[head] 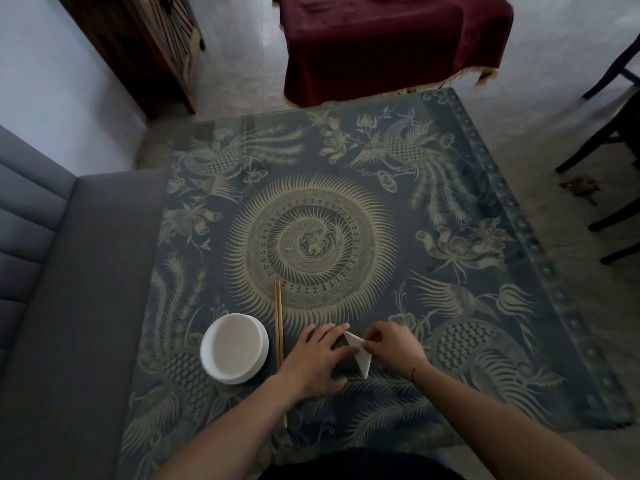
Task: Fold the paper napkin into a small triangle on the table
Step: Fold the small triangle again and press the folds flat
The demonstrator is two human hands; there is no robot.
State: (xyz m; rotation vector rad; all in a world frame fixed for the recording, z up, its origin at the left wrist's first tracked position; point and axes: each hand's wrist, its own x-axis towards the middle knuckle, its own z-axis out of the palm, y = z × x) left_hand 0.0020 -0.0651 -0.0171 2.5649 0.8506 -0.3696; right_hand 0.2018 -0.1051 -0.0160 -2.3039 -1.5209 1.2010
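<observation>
The paper napkin (360, 355) lies on the surface (450, 341) just to the right of the chopsticks (279, 341), already narrowed to a small white pointed shape between the two hands. The left hand (318, 358) sits flat over its left part, fingers spread and pressing down, not curled around anything; much of the napkin is hidden under that palm. The right hand (394, 348) is bent at the knuckles, with its fingertips pinching the napkin's right edge near the upper corner.

The napkin looks very light, thin and soft. It should take a crease easily, but it will also shift or spring back open if nothing pins it down. The surface appears to be glass over a patterned cloth, so it is probably slick, and the paper could slide under a sideways push. It could tear under a hard tug or a dragging fingernail.

The best hold is at a free corner or along a loose edge, taken lightly between thumb and forefinger, while the other hand's flat fingers anchor the layers already folded. Creases are best set by pressing straight down along the fold.

The white bowl (234, 348) stands left of the chopsticks, well clear of the folding.
</observation>
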